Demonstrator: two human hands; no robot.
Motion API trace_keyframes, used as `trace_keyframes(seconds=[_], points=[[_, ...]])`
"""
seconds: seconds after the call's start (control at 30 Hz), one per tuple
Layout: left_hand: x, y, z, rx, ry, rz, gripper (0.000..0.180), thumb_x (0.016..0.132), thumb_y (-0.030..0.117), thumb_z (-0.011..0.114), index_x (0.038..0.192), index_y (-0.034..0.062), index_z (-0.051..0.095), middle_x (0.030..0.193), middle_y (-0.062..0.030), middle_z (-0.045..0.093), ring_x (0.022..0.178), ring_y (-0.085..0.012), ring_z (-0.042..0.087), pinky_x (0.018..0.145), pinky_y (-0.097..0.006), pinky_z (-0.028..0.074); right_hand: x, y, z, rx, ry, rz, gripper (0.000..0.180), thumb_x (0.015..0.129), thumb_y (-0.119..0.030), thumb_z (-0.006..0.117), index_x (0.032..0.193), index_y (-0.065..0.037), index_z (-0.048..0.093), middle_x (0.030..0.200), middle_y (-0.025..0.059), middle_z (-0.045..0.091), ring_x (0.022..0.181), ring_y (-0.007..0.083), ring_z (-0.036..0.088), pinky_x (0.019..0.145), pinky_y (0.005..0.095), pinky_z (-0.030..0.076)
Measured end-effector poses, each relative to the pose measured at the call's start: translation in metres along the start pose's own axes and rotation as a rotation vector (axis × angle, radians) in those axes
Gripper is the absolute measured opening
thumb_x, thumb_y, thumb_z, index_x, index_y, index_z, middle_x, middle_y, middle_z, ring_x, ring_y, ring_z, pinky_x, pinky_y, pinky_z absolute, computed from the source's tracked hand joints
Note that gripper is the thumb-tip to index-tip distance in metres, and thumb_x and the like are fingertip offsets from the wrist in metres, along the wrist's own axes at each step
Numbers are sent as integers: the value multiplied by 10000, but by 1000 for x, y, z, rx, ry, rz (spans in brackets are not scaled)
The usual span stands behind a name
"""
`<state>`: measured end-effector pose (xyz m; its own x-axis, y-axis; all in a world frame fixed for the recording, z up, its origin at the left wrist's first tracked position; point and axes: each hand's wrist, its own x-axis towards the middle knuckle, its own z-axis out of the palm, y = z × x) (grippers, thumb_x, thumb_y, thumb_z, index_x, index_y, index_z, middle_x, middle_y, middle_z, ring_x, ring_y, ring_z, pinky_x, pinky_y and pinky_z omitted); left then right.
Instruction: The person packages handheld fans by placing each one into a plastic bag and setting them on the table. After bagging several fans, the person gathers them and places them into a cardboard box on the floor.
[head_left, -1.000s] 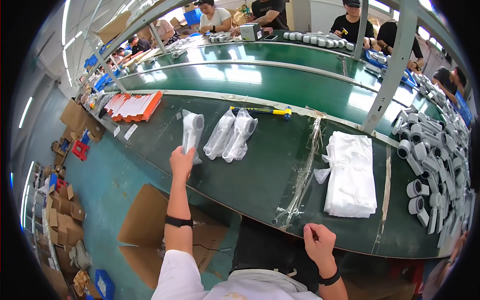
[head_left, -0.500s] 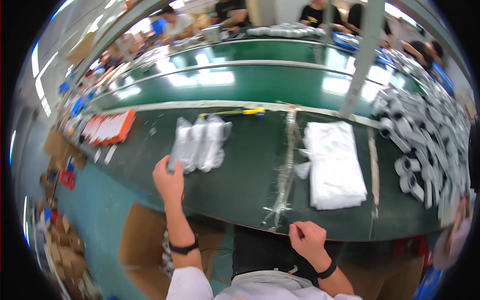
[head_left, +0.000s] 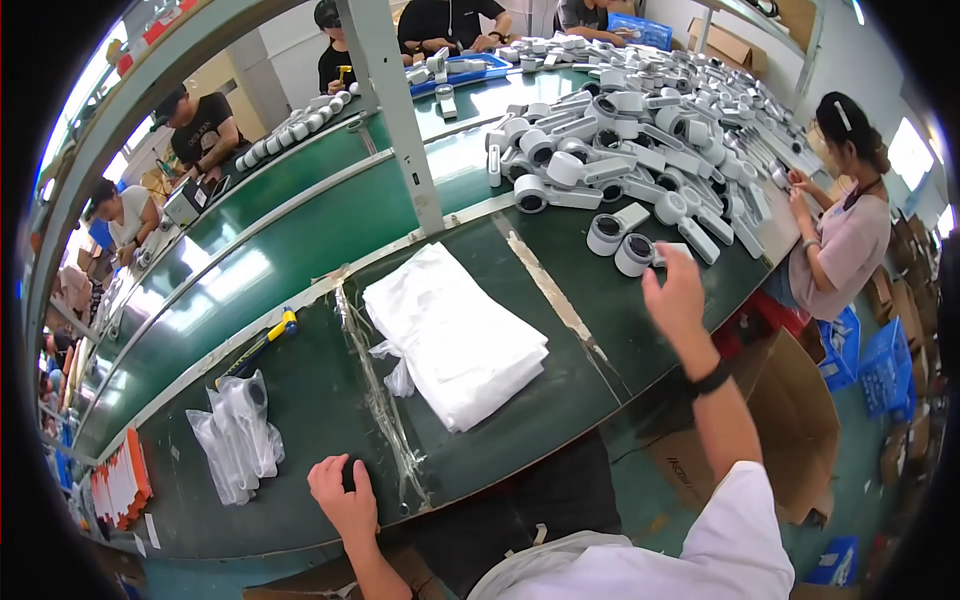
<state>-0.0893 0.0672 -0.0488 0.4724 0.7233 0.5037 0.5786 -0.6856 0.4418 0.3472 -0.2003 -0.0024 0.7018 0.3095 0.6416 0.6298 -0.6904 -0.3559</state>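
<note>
The tabletop (head_left: 310, 400) is carrying a grey-white device (head_left: 632, 256) just left of my nearer right fingers (head_left: 682, 265), its handle (head_left: 659, 258) pointing at them; thumb (head_left: 651, 283) and fingers are standing apart.

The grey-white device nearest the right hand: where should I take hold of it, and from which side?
Likely by its handle, coming from the right with the right hand: the handle points that way, partly hidden by the hand, while a neighbouring device crowds the round end on the left.
</note>
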Motion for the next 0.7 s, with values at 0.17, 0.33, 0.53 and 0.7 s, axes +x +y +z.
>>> trace_keyframes(seconds=[0.17,0.33,0.53,0.7], points=[[18,32,0,-119,-45,26,223,782,43,703,995,8,649,1056,-135,636,1047,-320,563,932,-406,434,24,74,24,-362,-412,-44,561,796,-169,668,1327,-131,492,1301,77,499,1240,270,457,953,527,390],[59,130,10,-340,-188,420,275,728,78,757,978,21,660,1008,-138,649,959,-338,604,853,-399,484,27,72,16,-318,-565,14,514,801,-208,674,1279,-122,506,1251,101,479,1181,294,487,946,538,376],[65,146,44,-75,-340,534,212,733,147,770,902,71,668,866,-66,621,814,-272,582,716,-390,479,-4,38,-10,-55,-505,-49,480,826,-182,634,1246,1,491,1126,197,578,995,406,589,875,432,479],[68,135,48,-38,-305,528,175,730,152,769,846,87,655,822,-47,596,783,-255,568,682,-366,474,-48,-27,-34,1084,-517,638,345,888,-146,503,1202,-11,552,980,85,642,754,147,622,641,271,510]])
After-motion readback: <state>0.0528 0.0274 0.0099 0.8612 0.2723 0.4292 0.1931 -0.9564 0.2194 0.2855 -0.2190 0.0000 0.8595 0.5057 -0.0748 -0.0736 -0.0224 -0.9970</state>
